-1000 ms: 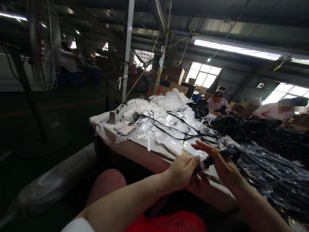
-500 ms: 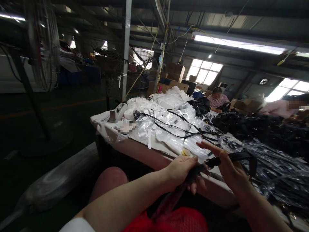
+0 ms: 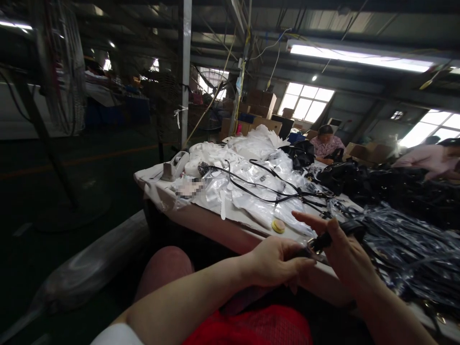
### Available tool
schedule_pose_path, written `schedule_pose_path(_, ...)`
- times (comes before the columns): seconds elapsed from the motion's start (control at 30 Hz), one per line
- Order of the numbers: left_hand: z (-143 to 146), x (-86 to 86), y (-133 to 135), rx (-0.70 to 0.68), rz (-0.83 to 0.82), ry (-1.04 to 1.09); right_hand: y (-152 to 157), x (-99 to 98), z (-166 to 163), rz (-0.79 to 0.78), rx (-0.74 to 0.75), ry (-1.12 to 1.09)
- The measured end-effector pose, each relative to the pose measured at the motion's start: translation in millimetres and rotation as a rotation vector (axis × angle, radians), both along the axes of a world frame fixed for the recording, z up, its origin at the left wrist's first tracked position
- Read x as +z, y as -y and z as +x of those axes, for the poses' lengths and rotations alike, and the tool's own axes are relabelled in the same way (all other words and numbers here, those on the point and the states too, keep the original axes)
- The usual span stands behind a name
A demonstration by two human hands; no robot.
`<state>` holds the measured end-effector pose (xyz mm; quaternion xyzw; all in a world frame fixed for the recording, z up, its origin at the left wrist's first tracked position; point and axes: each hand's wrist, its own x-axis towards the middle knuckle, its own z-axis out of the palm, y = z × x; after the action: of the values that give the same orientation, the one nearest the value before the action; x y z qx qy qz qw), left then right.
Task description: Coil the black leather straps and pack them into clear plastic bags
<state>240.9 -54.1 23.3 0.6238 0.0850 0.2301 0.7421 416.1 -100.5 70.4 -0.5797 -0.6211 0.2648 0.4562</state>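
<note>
Over the table's front edge, my left hand (image 3: 282, 261) is closed on one end of a black strap (image 3: 321, 241), near its gold-coloured metal fitting. The end inside that hand looks wrapped in clear plastic, but the fingers cover most of it. My right hand (image 3: 347, 254) grips the same strap just beyond the fitting, its thumb raised and one finger stretched out. Past this hand the strap bends in a black loop. Beside the hands, a small yellow-rimmed round thing (image 3: 278, 226) lies on the table.
Clear plastic bags (image 3: 257, 179) and thin black straps (image 3: 269, 196) cover the table (image 3: 215, 225). Plastic-wrapped straps (image 3: 402, 254) and black bags (image 3: 381, 184) are heaped at right. Two people sit across the table. A standing fan (image 3: 61, 72) is at left.
My left hand has moved right, closer to my right hand. The strap length that hung below it toward my lap is now mostly out of sight.
</note>
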Motion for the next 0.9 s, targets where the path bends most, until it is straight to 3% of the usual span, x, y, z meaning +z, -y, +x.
schedule_pose_path(0.13, -3.9, -1.5, -2.7, -0.100, -0.043, -0.036, -1.9, -1.3, 3.0, -0.047, -0.064, 0.015)
schedule_pose_path(0.27, -9.0, -12.5, -12.6, -0.041, -0.016, -0.104, 2.2, 0.6, 3.0, -0.151, -0.117, 0.049)
schedule_pose_path(0.33, -13.3, -19.9, -16.1, 0.143, 0.176, -0.195, 4.9, -0.2, 1.9, -0.232, -0.098, -0.024)
schedule_pose_path(0.43, -20.7, -26.2, -12.3, 0.646, 0.646, -0.283, 6.3, -5.9, -0.7, -0.274, -0.120, -0.090)
schedule_pose_path(0.5, -23.7, -24.1, -3.5, 0.848, 0.860, -0.227, 5.0, -12.3, -2.9, -0.230, -0.149, -0.012)
schedule_pose_path(0.57, -23.8, -17.7, 6.5, 0.846, 0.919, -0.162, 2.9, -19.3, -5.2, -0.151, -0.139, 0.083)
schedule_pose_path(0.67, -19.5, -8.1, 14.9, 0.778, 0.866, -0.247, 0.5, -28.0, -8.2, -0.071, -0.069, 0.173)
schedule_pose_path(0.77, -14.4, -5.1, 12.0, 0.752, 0.827, -0.365, 0.2, -33.4, -9.1, -0.033, -0.047, 0.239)
schedule_pose_path(0.9, -12.1, -5.7, 4.0, 0.736, 0.899, -0.427, -0.4, -38.9, -5.8, -0.030, -0.066, 0.282)
